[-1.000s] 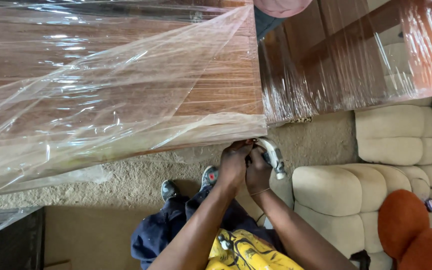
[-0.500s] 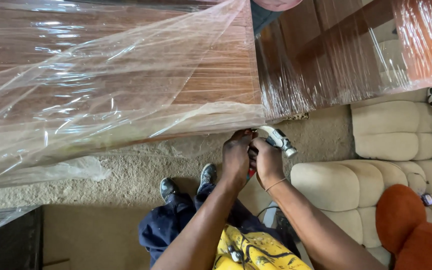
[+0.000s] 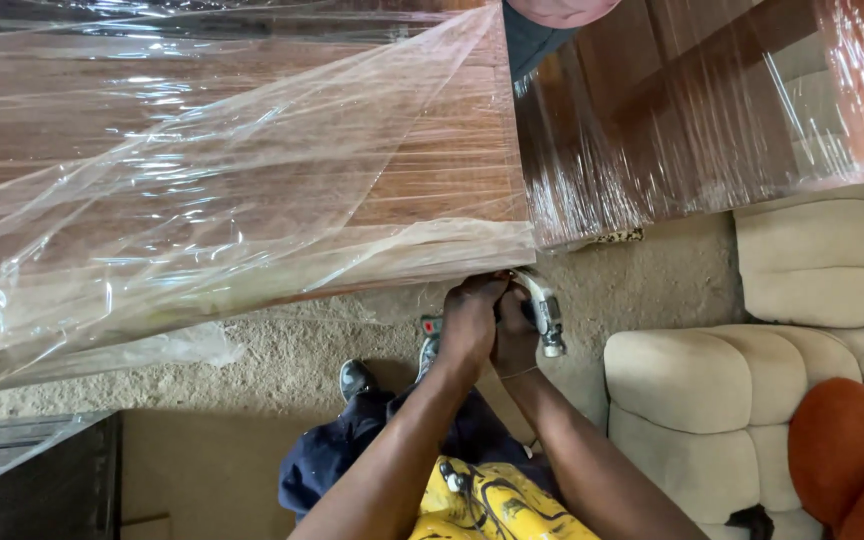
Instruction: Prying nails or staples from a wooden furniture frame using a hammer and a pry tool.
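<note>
A large wooden panel wrapped in loose clear plastic film fills the upper left. Under its lower right corner my two hands are pressed together. My left hand is closed just below the panel's edge. My right hand grips a hammer with a metal head, which points right and down beside the corner. Its handle is hidden in my fist. What my left hand holds cannot be seen.
A second film-wrapped wooden piece stands at the upper right. A cream cushioned sofa with an orange cushion lies to the right. Rough beige carpet covers the floor, and my shoes show below. A dark box sits at lower left.
My hands and the hammer stay at the panel's corner, shifting slightly. The hammer head has tipped a little further down and to the right.
</note>
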